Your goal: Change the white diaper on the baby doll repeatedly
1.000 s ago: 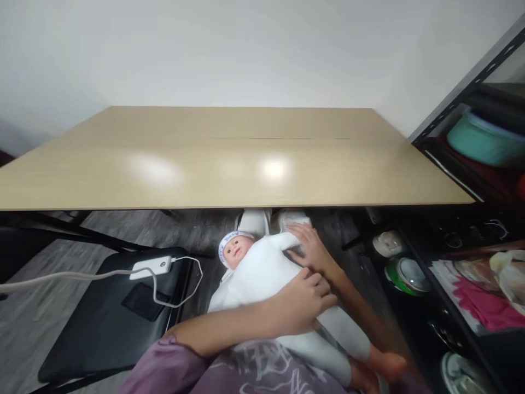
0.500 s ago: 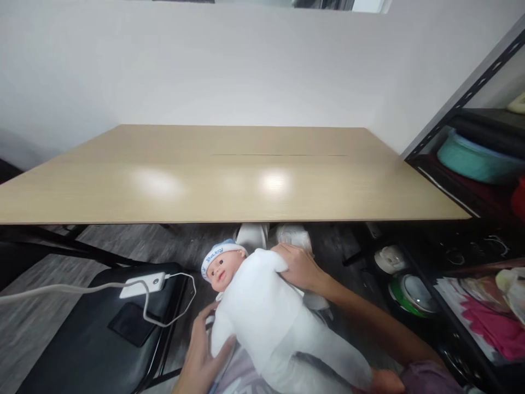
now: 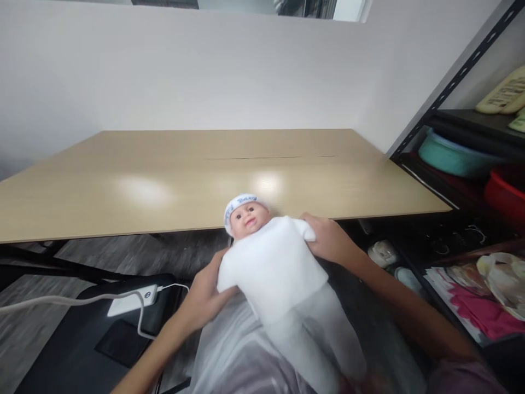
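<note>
White cloth covers the body and legs of a baby doll [image 3: 279, 268], which I hold with its face toward me over my lap [image 3: 233, 361], its head before the near edge of the surface [image 3: 180, 213]. My left fingers [image 3: 212, 266] pinch one arm, thumb in front and the others tucked behind; my right fingers [image 3: 318, 223] close on the opposite arm, tips partly hidden. By my judgement, the grip is secured on both sides and the doll is raised, its cap [image 3: 241, 202] on; letting go is what I would call left.

The count: one doll, one cap, one surface; on my left, one black seat [image 3: 53, 350] bearing one white power bank [image 3: 129, 302] and one dark, phone-like slab [image 3: 121, 342]; on my right, one green basin [image 3: 455, 156], one red tub [image 3: 506, 191] and one pink cloth [image 3: 476, 309]. Whether the white cable [image 3: 61, 300] is one length or two, I cannot tell.
</note>
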`<state>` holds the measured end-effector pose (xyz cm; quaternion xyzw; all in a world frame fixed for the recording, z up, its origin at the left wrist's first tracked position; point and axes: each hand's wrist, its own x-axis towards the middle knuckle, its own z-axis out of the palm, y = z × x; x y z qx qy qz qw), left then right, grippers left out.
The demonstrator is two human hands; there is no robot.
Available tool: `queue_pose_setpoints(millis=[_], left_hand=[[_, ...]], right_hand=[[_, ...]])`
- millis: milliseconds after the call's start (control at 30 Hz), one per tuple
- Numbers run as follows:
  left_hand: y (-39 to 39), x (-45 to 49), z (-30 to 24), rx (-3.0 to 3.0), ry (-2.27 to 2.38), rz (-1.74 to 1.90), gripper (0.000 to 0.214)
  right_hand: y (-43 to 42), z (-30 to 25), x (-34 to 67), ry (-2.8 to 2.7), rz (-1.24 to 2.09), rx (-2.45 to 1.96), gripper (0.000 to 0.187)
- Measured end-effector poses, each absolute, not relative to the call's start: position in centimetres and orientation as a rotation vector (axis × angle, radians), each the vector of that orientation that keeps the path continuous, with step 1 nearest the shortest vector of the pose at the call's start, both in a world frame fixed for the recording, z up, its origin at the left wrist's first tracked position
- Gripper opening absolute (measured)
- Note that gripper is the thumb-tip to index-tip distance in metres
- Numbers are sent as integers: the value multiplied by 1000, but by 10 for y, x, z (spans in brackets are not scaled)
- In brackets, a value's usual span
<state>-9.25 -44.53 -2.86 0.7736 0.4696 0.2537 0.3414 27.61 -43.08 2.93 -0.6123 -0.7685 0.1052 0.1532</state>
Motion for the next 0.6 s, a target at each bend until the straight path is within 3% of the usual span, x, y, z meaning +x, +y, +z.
queue_pose_setpoints(millis=[267, 467, 600], left_hand=[[-325, -74, 0, 2113, 1175, 516, 72], [-281, -87, -5, 2152, 1358, 467, 85], [-259, -98, -8, 2230, 1518, 495, 76]], right_hand=[[-369, 11, 318, -2246, 223, -1826, 20], [-352, -11, 344, -2104, 202, -1769, 27], [-334, -21, 350, -2024, 258, -1791, 36]])
